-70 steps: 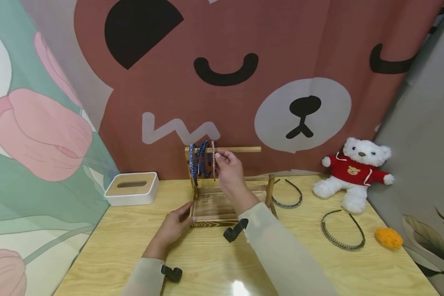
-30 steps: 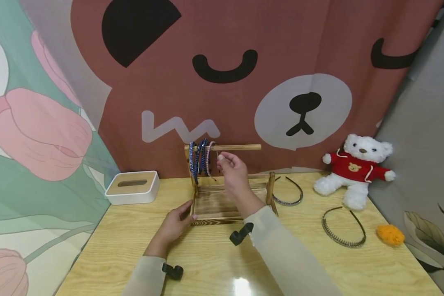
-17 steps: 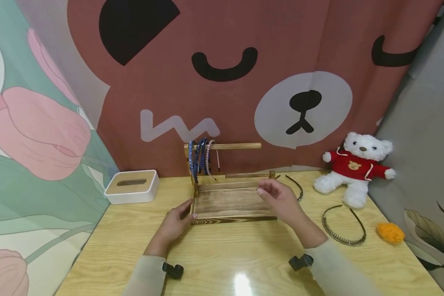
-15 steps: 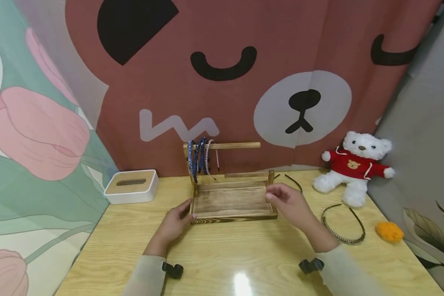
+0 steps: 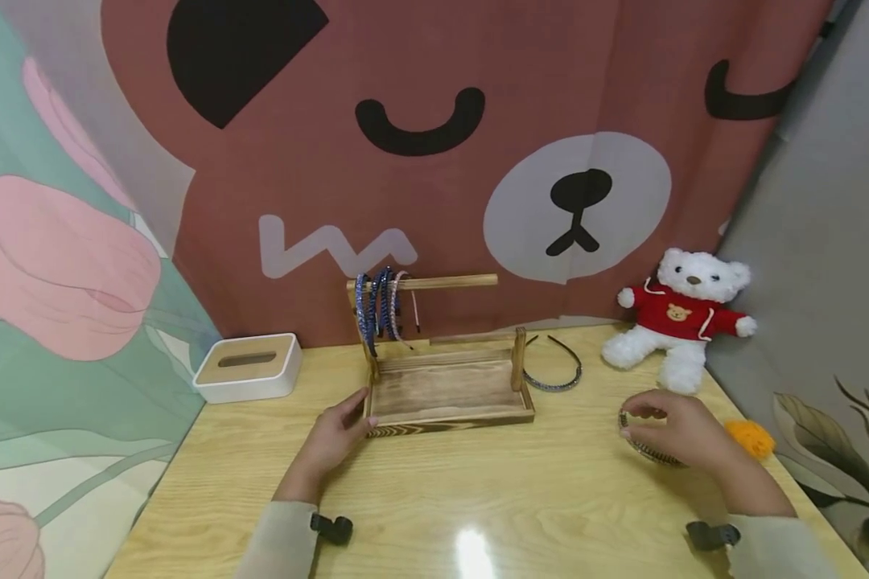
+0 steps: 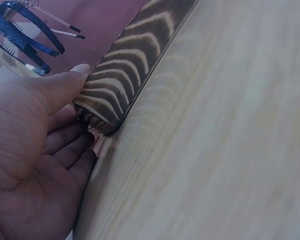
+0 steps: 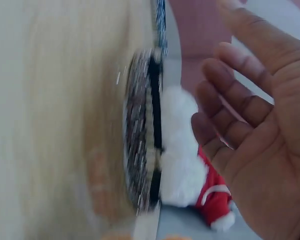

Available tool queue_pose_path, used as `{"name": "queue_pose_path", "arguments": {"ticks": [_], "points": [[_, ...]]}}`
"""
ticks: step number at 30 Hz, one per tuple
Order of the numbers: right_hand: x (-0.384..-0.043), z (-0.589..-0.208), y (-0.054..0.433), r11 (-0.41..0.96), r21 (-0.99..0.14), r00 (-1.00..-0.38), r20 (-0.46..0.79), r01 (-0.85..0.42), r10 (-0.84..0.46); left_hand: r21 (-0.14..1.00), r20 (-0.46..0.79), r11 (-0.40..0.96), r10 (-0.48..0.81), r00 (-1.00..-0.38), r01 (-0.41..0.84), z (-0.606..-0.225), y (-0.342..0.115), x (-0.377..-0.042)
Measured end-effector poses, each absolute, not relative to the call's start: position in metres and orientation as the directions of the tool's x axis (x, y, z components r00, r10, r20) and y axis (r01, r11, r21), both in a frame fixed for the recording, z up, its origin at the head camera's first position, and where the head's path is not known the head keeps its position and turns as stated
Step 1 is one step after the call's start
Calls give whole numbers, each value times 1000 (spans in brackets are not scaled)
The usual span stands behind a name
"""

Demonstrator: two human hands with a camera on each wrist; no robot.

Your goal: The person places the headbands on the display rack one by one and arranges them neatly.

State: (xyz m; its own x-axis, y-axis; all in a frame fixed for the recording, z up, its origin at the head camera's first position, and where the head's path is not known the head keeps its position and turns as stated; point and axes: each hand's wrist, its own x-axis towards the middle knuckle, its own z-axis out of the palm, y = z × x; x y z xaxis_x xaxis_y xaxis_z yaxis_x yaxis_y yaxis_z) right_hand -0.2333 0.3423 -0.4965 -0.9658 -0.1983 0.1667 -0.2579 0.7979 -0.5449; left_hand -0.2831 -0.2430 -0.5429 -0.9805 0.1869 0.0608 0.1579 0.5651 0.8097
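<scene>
A wooden rack (image 5: 449, 392) with a tray base and an upper bar stands on the table. At its front left corner my left hand (image 5: 329, 438) holds on, thumb on the dark-grained front edge (image 6: 125, 65) and fingers round the side. Several blue headbands (image 5: 365, 322) and a pink one (image 5: 395, 318) hang at the bar's left end. My right hand (image 5: 684, 433) is over a dark toothed headband (image 5: 655, 457) lying on the table, partly hidden by the hand. In the right wrist view, its loosely bent fingers stand apart from that headband (image 7: 136, 135), with nothing in them.
Another glittery headband (image 5: 553, 388) lies right of the rack. A white teddy bear (image 5: 684, 310) in red sits at the back right, an orange fluffy ball (image 5: 751, 438) beyond my right hand. A white tissue box (image 5: 249, 386) stands at the left.
My right hand let go of the pink headband, which now hangs beside the blue ones, and moved right and down to the toothed headband. The left hand stayed on the rack corner.
</scene>
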Motion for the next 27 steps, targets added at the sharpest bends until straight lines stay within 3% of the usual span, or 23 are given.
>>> {"name": "queue_pose_path", "arguments": {"ticks": [5,13,27], "points": [[-234,-498,364,838,-512,-981,42,-186,-192,820,48,553,193,-980,149,-543,-246,-284],[-233,-503,374,824,-516,-951,-54,-234,-304,833,35,536,197,-980,137,-542,-246,-284],[-234,-509,352,744,-588,-905,-47,-318,-424,831,36,539,195,-980,138,-543,-244,-284]]}}
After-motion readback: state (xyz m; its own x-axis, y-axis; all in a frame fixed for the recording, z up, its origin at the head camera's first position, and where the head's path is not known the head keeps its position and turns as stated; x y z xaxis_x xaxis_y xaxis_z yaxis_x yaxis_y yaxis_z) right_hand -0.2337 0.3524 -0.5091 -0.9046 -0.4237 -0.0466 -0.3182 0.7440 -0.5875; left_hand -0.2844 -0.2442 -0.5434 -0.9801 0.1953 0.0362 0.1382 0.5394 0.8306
